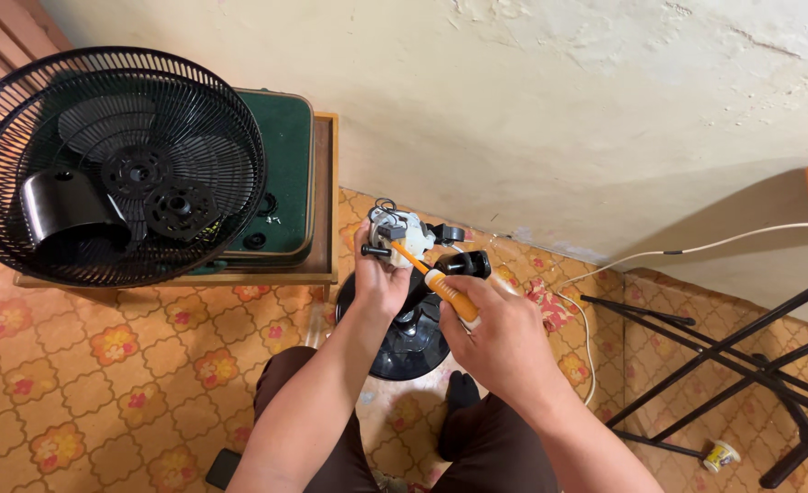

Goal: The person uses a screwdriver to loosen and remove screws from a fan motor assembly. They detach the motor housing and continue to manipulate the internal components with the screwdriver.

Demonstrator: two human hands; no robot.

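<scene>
My left hand [378,281] grips a small fan motor [400,229] with a white body and dark wires, mounted on a black stand neck [463,266]. My right hand [500,330] is closed on the orange-and-white handle of a screwdriver [444,290], whose shaft points up-left into the motor. Below the hands stands the round black fan base [406,345] on the floor, between my knees.
Black fan grilles [112,164] with blades and a dark motor cover lie on a low wooden table [327,210] at the left, over a green case. A white cable [696,248] runs along the wall. A black folding rack [742,365] and a small cup [720,455] are at the right.
</scene>
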